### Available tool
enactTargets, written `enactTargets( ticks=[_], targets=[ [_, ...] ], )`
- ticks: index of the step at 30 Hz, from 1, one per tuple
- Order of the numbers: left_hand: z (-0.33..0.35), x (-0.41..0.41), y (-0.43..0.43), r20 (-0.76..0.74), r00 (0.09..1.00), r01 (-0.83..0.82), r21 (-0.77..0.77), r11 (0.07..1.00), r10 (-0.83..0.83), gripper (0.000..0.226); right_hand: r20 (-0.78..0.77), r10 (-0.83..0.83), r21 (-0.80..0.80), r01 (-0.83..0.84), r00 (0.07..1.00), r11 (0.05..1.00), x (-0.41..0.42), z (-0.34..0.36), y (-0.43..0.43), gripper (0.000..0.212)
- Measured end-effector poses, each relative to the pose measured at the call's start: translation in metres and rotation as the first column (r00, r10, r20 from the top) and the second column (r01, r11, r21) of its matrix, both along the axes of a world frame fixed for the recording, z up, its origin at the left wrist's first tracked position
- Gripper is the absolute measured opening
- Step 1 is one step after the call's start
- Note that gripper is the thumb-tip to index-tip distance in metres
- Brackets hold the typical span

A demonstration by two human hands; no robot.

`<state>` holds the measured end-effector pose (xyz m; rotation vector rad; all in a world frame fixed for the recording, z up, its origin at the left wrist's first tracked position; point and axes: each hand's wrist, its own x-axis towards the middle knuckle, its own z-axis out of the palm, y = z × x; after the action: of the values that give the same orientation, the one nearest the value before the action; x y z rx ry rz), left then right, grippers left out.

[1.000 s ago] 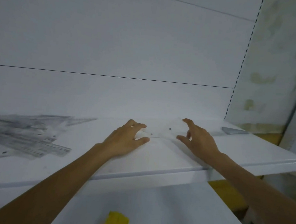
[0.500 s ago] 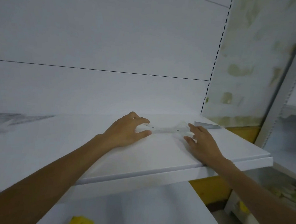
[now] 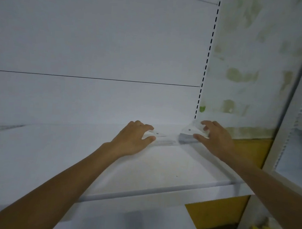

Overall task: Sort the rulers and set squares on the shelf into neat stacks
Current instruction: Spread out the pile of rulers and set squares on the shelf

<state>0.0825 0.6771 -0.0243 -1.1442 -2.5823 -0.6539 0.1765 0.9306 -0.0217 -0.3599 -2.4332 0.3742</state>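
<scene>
Set squares (image 3: pixel 188 134) (clear plastic, edges barely readable) lie at the back right corner of the shelf (image 3: pixel 160 168). My left hand (image 3: pixel 136 138) pinches one end and my right hand (image 3: pixel 214 138) the other, thumbs and fingers curled on them. Risk as I see it: the slick sheets fan apart, or slide off the shelf's right end, if either pinch loosens.
</scene>
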Motion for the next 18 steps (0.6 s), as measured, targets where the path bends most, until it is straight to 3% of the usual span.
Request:
enactTargets(
  ticks=[4,8,11,14,18],
  targets=[
    [-0.005,0.007,0.034,0.021,0.999,-0.046,0.052,0.998,0.045,0.040,0.054,0.105,-0.051,-0.102,0.993,0.993,-0.015,0.003,0.042,0.051],
    [-0.015,0.012,0.047,0.010,0.991,-0.135,0.073,0.988,0.135,0.043,0.240,0.220,0.010,-0.229,0.946,0.973,-0.030,0.000,0.057,0.053],
    [-0.020,0.014,0.046,0.015,0.984,-0.179,0.082,0.980,0.179,0.043,0.270,0.298,-0.003,-0.308,0.916,0.951,-0.041,0.000,0.060,0.052],
    [-0.024,0.015,0.043,0.010,0.975,-0.223,0.061,0.973,0.223,0.042,0.260,0.352,-0.061,-0.349,0.899,0.935,-0.049,-0.002,0.059,0.050],
    [-0.019,0.014,0.039,0.017,0.963,-0.270,0.046,0.962,0.270,0.044,0.382,0.343,-0.056,-0.349,0.858,0.935,-0.060,-0.016,0.061,0.047]
  ],
)
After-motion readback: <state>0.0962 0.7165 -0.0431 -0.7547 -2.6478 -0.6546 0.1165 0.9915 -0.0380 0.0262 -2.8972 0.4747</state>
